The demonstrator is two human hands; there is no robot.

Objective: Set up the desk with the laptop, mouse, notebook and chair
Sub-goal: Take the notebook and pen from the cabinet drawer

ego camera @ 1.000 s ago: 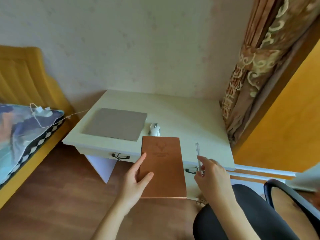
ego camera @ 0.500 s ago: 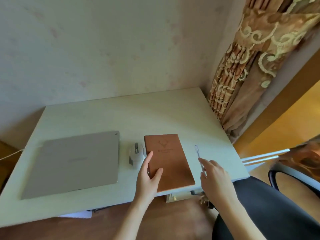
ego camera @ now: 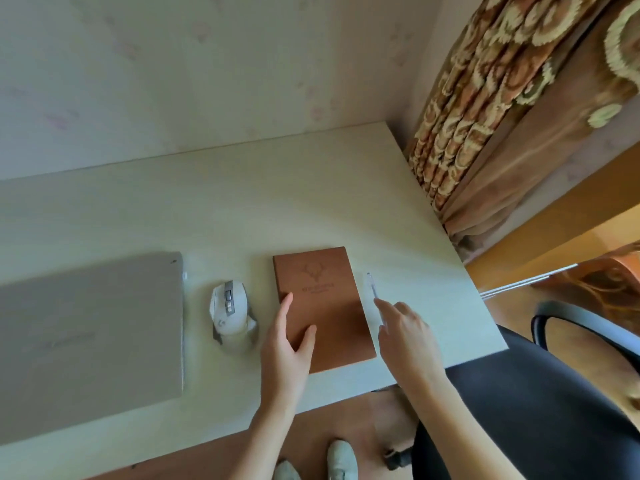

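Near the front edge of the counter (ego camera: pixel 242 202), the left hand (ego camera: pixel 287 355) lay flat on the notebook (ego camera: pixel 325 299). The right hand (ego camera: pixel 408 337) touched the pen (ego camera: pixel 371 287), but I could not tell if it gripped it.

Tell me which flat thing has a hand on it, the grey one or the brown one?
The brown notebook: the left hand rests on its cover. The grey laptop lies untouched.

Closed grey laptop (ego camera: pixel 86 341), white mouse (ego camera: pixel 229 311), brown notebook (ego camera: pixel 322 303) flat on desk (ego camera: pixel 242 209), black chair (ego camera: pixel 540 410)
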